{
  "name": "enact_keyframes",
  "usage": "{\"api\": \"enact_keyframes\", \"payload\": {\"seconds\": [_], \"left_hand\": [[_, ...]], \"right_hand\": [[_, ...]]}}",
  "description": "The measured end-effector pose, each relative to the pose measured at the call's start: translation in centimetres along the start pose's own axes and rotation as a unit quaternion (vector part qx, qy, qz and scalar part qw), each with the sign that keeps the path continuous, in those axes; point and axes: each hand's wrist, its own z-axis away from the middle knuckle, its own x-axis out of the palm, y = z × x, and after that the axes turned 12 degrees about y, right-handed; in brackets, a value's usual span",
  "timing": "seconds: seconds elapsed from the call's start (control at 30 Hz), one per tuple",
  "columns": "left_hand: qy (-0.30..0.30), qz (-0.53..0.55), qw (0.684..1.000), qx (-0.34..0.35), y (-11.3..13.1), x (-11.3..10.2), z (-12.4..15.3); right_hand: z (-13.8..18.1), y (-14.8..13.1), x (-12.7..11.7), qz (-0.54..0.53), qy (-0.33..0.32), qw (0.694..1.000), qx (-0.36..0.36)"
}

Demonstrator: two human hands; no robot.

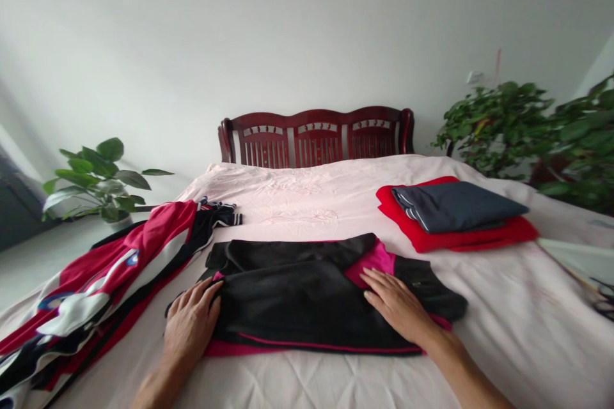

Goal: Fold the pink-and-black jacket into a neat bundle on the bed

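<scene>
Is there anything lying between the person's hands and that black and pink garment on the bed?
Nothing visible. Both the left hand and the right hand lie flat on the black and pink garment, fingers spread, touching its fabric directly.

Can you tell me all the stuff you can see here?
jacket: 1, black and pink, mid bed, under both hands
clothes heap: 1, red, white, black, left edge of bed
red garment: 1, folded, right side of bed
grey garment: 1, folded, on the red garment
bed: 1, pink sheet
headboard: 1, dark red wood
plants: several, green, both sides
left hand: flat on jacket
right hand: flat on jacket
</scene>
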Motion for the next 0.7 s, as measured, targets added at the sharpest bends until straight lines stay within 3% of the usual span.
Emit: {"api": "enact_keyframes", "payload": {"seconds": [0.23, 0.43, 0.7], "left_hand": [[-0.007, 0.052, 0.998, -0.040, 0.2, -0.4, -0.1], [0.040, 0.128, 0.984, -0.117, -0.5, -0.6, 0.0], [0.030, 0.079, 0.957, -0.279, -2.4, -2.0, -0.9]], "right_hand": [[0.1, 0.1, 0.1, 0.002, 0.005, 1.000, -0.001], [0.0, 0.1, 0.0, -0.002, 0.000, 1.000, 0.005], [0.2, 0.4, 0.2, -0.006, -0.002, 1.000, 0.000]]}}
